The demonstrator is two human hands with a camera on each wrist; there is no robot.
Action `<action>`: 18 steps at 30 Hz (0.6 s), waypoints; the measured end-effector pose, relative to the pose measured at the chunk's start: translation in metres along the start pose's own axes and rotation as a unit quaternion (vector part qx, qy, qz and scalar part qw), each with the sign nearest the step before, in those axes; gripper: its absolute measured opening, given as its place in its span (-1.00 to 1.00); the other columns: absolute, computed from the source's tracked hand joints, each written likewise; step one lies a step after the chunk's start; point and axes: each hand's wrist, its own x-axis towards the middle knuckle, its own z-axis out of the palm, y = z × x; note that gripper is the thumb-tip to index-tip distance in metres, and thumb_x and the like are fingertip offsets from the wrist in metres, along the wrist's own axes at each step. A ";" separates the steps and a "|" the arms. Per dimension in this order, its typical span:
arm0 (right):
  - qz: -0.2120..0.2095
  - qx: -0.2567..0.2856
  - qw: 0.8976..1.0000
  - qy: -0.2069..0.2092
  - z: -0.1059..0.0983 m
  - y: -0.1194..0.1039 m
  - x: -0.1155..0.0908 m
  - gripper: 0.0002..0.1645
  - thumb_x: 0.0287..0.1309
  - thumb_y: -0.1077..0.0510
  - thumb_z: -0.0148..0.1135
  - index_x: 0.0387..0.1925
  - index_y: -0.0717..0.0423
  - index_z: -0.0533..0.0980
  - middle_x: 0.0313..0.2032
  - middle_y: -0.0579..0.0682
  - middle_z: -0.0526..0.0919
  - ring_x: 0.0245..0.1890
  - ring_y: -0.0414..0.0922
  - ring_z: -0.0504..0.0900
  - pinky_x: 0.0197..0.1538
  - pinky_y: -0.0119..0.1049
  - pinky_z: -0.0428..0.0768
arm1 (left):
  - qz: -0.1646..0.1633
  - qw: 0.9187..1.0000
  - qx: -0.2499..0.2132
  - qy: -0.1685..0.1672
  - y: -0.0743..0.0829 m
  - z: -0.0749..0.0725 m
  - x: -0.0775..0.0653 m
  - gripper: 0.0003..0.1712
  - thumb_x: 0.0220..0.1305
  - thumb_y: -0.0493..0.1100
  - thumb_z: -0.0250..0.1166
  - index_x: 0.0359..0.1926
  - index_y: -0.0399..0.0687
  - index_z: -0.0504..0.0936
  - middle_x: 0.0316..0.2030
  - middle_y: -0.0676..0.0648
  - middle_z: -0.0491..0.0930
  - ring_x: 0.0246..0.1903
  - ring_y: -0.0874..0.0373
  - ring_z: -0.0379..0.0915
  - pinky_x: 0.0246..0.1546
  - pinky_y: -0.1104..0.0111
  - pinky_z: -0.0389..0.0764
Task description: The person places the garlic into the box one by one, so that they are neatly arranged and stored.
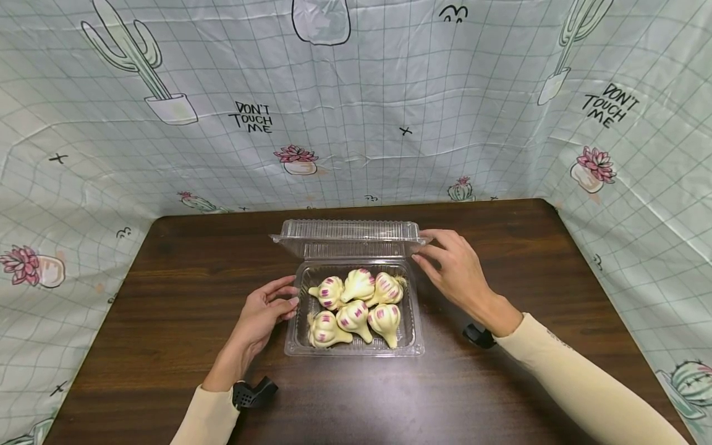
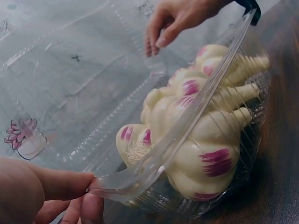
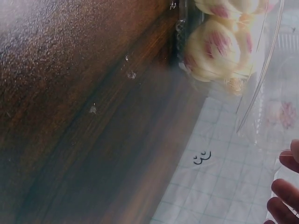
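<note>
A clear plastic clamshell container (image 1: 356,353) stands on the table, its hinged lid (image 1: 350,230) raised at the far side. Inside lie several garlic bulbs (image 1: 353,316), cream with purple streaks, in two rows. At the container's left side, my left hand (image 1: 266,311) pinches the rim between thumb and fingers; the left wrist view shows this thumb (image 2: 70,184) on the rim's corner. My right hand (image 1: 456,266) holds the lid's right corner, with fingers bent around its edge. In the right wrist view only its fingertips (image 3: 282,205) show, at the right border.
The dark wooden table (image 1: 183,296) extends around the container on all sides. Behind and beside it hangs a pale gridded cloth (image 1: 356,123) with cactus drawings. A black wrist strap (image 1: 253,394) sits on the left wrist, another (image 1: 479,335) on the right.
</note>
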 end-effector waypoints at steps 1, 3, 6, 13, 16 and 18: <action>-0.002 0.000 1.000 -0.001 0.000 0.000 0.000 -0.88 0.14 0.24 0.58 -0.34 0.23 0.76 0.01 0.23 0.70 0.04 0.23 0.64 0.14 0.18 0.61 | 0.001 1.000 -0.003 0.000 0.000 0.000 0.000 -0.37 0.47 -0.52 0.19 0.51 -0.38 0.34 -0.01 -0.10 0.56 -0.35 0.37 0.57 -0.30 0.56 0.66; -0.007 0.002 1.000 -0.004 -0.001 -0.001 -0.001 -0.87 0.13 0.24 0.59 -0.37 0.23 0.75 0.02 0.23 0.71 0.03 0.23 0.65 0.13 0.17 0.61 | 0.002 1.000 -0.009 0.000 0.000 0.000 0.001 -0.37 0.47 -0.52 0.19 0.51 -0.41 0.34 -0.04 -0.08 0.57 -0.36 0.37 0.57 -0.31 0.57 0.66; -0.013 0.003 1.000 -0.012 -0.002 -0.001 -0.003 -0.86 0.06 0.30 0.61 -0.38 0.22 0.73 0.04 0.21 0.71 0.04 0.22 0.66 0.11 0.17 0.62 | 0.003 1.000 -0.018 0.000 -0.001 0.001 0.001 -0.38 0.47 -0.54 0.18 0.50 -0.43 0.33 -0.06 -0.05 0.57 -0.36 0.38 0.57 -0.32 0.57 0.66; -0.023 -0.006 0.999 -0.035 -0.003 -0.001 -0.010 -0.74 -0.04 0.47 0.54 -0.25 0.23 0.76 0.08 0.18 0.71 0.09 0.21 0.64 0.10 0.19 0.62 | -0.002 0.999 -0.040 0.014 -0.002 0.003 0.001 -0.37 0.45 -0.57 0.16 0.49 -0.53 0.27 -0.04 -0.03 0.58 -0.36 0.39 0.59 -0.32 0.59 0.66; -0.028 -0.006 0.999 -0.033 -0.002 0.000 -0.012 -0.75 0.02 0.43 0.54 -0.21 0.23 0.78 0.07 0.19 0.71 0.08 0.23 0.65 0.08 0.21 0.63 | -0.004 0.999 -0.048 0.025 -0.001 0.005 0.001 -0.32 0.44 -0.59 0.16 0.52 -0.56 0.19 -0.02 -0.08 0.57 -0.38 0.38 0.59 -0.33 0.59 0.67; -0.029 -0.004 0.999 -0.032 -0.002 0.001 -0.013 -0.77 0.05 0.40 0.54 -0.19 0.22 0.78 0.07 0.19 0.71 0.07 0.22 0.65 0.07 0.21 0.63 | -0.005 0.998 -0.047 0.031 -0.001 0.006 0.002 -0.28 0.44 -0.58 0.17 0.54 -0.56 0.16 0.01 -0.11 0.55 -0.38 0.38 0.60 -0.32 0.59 0.68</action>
